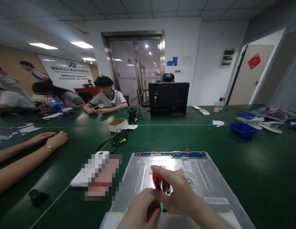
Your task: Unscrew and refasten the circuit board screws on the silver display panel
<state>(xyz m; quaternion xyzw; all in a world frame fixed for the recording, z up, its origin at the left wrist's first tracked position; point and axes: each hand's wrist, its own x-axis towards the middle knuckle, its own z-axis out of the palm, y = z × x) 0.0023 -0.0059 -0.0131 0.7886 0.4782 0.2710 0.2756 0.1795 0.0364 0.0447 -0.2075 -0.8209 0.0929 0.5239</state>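
A flat silver display panel (130, 183) lies back side up on the table right in front of me. A narrow blue circuit board (162, 155) runs along its far edge. My right hand (181, 190) is closed around the orange and black handle of a screwdriver (157, 180), held upright over the panel's middle. Close below it, my left hand (143, 206) has its fingers curled together; what they grip is hidden. Part of a small green circuit board (163, 208) shows beneath the hands. The screwdriver's tip is out of sight.
Left of the panel lie a white device (78, 179), black cables (118, 140) and an open box (118, 124). A black monitor (168, 98) stands across the green table. A blue tray (243, 129) sits right. Another person's hands (53, 140) rest at left; others sit beyond.
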